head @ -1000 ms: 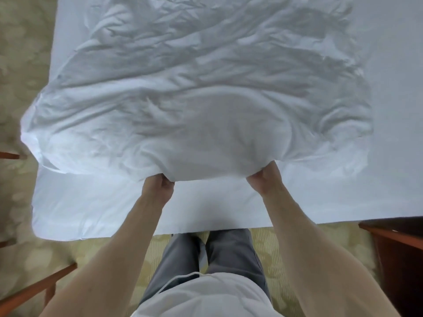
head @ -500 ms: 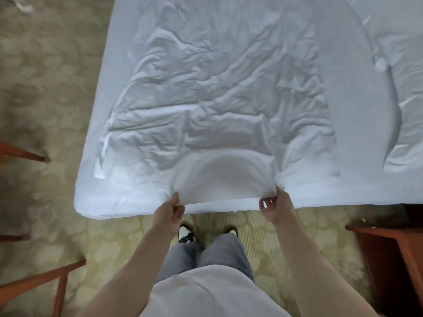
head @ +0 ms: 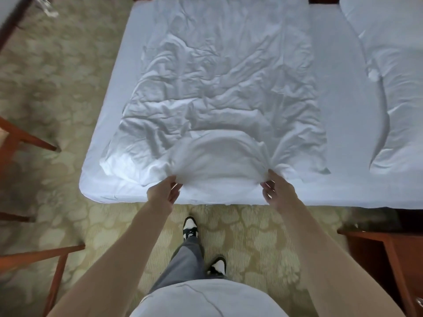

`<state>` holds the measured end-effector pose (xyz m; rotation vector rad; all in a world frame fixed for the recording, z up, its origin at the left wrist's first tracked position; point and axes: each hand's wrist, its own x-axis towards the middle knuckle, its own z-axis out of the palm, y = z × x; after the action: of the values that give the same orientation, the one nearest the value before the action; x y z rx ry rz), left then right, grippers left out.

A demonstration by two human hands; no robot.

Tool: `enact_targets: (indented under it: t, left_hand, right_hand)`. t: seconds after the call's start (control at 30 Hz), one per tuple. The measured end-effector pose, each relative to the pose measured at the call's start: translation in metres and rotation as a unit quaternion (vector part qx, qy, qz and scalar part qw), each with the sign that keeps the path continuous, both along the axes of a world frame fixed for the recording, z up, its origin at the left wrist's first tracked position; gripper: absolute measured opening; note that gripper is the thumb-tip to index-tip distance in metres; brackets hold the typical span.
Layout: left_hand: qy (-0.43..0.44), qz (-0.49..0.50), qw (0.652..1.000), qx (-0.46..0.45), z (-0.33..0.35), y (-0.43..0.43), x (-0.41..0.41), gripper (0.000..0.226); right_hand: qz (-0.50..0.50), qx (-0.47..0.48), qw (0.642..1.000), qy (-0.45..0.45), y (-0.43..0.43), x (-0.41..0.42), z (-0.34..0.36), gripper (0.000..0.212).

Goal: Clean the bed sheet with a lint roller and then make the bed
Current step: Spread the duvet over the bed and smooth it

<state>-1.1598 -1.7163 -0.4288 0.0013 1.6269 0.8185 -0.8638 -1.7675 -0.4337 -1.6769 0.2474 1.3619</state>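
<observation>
A wrinkled white top sheet (head: 217, 88) lies spread over the left part of the bed (head: 343, 110), which has a smooth white fitted sheet. Its near edge bulges up in a hump between my hands at the foot of the bed. My left hand (head: 163, 193) pinches that edge between thumb and fingers. My right hand (head: 277, 193) pinches the same edge about a shoulder's width to the right, thumb on top. No lint roller is in view.
More white bedding (head: 398, 88) lies bunched along the bed's right side. Wooden chair legs (head: 29, 140) stand on the patterned carpet (head: 57, 76) to the left. A dark wooden cabinet (head: 389, 259) stands at the lower right. My shoes (head: 190, 227) are just short of the bed's foot.
The sheet, billowed up in the air a second ago, has settled flat onto the bed. Both hands came down and back to the bed's foot edge, and the view has pulled back.
</observation>
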Motion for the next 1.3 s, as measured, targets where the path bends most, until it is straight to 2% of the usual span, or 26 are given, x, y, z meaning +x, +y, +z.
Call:
enact_targets:
  t: [0.1, 0.17, 0.23, 0.3, 0.4, 0.47, 0.5, 0.57, 0.63, 0.7, 0.77, 0.8, 0.9, 0.97, 1.03, 1.1, 1.13, 1.17, 1.2, 1.23, 1.3]
  left_hand:
    - [0.064, -0.083, 0.993, -0.044, -0.012, -0.012, 0.015, 0.017]
    - [0.042, -0.209, 0.975, -0.058, -0.016, -0.019, 0.040, 0.017]
    - [-0.003, -0.352, 0.934, -0.058, -0.010, -0.017, 0.076, 0.017]
    - [-0.001, -0.455, 0.890, -0.020, -0.003, -0.003, 0.120, 0.016]
    - [0.038, -0.530, 0.845, 0.063, 0.010, 0.024, 0.183, 0.012]
    - [0.066, -0.580, 0.802, 0.127, 0.015, 0.036, 0.220, 0.011]
    - [0.095, -0.615, 0.766, 0.160, 0.017, 0.039, 0.238, 0.010]
    - [0.172, -0.686, 0.670, 0.225, 0.016, 0.042, 0.272, 0.008]
    - [0.251, -0.741, 0.547, 0.298, 0.004, 0.042, 0.307, 0.019]
    - [0.319, -0.777, 0.407, 0.358, -0.017, 0.040, 0.344, 0.040]
    - [0.362, -0.804, 0.294, 0.369, -0.040, 0.039, 0.381, 0.057]
    - [0.380, -0.810, 0.259, 0.364, -0.051, 0.038, 0.399, 0.063]
    - [0.420, -0.821, 0.197, 0.334, -0.084, 0.033, 0.450, 0.081]
    - [0.443, -0.830, 0.163, 0.297, -0.106, 0.032, 0.479, 0.102]
    - [0.470, -0.837, 0.107, 0.257, -0.126, 0.033, 0.499, 0.119]
    - [0.487, -0.842, 0.039, 0.228, -0.142, 0.039, 0.507, 0.113]
    - [0.495, -0.840, 0.006, 0.223, -0.145, 0.043, 0.509, 0.099]
    - [0.500, -0.835, -0.007, 0.231, -0.146, 0.049, 0.510, 0.076]
    - [0.500, -0.823, -0.005, 0.269, -0.145, 0.057, 0.511, 0.049]
    - [0.485, -0.822, 0.019, 0.300, -0.143, 0.066, 0.510, 0.030]
    - [0.451, -0.819, 0.108, 0.339, -0.132, 0.082, 0.514, 0.022]
  right_hand:
    - [0.086, -0.029, 0.996, 0.022, -0.018, 0.017, -0.018, 0.022]
    - [0.095, -0.048, 0.994, 0.026, -0.025, 0.029, -0.025, 0.024]
    - [0.067, -0.061, 0.996, 0.015, -0.029, 0.043, -0.028, 0.020]
    - [0.041, -0.061, 0.997, 0.001, -0.032, 0.060, -0.026, 0.015]
    - [-0.004, -0.052, 0.999, -0.001, -0.035, 0.094, -0.023, 0.011]
    - [-0.033, -0.046, 0.998, -0.001, -0.038, 0.121, -0.025, 0.013]
    - [-0.044, -0.044, 0.998, -0.002, -0.039, 0.135, -0.027, 0.015]
    - [-0.055, -0.044, 0.997, -0.007, -0.039, 0.165, -0.037, 0.020]
    - [-0.056, -0.045, 0.997, -0.007, -0.037, 0.196, -0.048, 0.028]
    - [-0.034, -0.048, 0.998, 0.001, -0.033, 0.229, -0.063, 0.035]
    - [-0.025, -0.052, 0.998, 0.004, -0.024, 0.262, -0.084, 0.038]
    - [-0.022, -0.070, 0.997, -0.002, -0.020, 0.275, -0.095, 0.037]
    - [-0.005, -0.114, 0.993, -0.006, -0.015, 0.308, -0.118, 0.033]
    - [0.032, -0.115, 0.993, 0.023, -0.013, 0.332, -0.124, 0.034]
    - [0.061, -0.086, 0.992, 0.069, -0.009, 0.352, -0.133, 0.038]
    - [0.076, -0.040, 0.991, 0.106, -0.005, 0.367, -0.138, 0.035]
    - [0.080, -0.018, 0.990, 0.111, -0.004, 0.372, -0.144, 0.029]
    - [0.077, 0.010, 0.989, 0.123, -0.003, 0.376, -0.146, 0.024]
    - [0.071, 0.026, 0.989, 0.127, -0.003, 0.381, -0.153, 0.023]
    - [0.068, 0.033, 0.989, 0.127, -0.002, 0.384, -0.156, 0.023]
    - [0.033, 0.019, 0.991, 0.127, 0.003, 0.392, -0.164, 0.030]
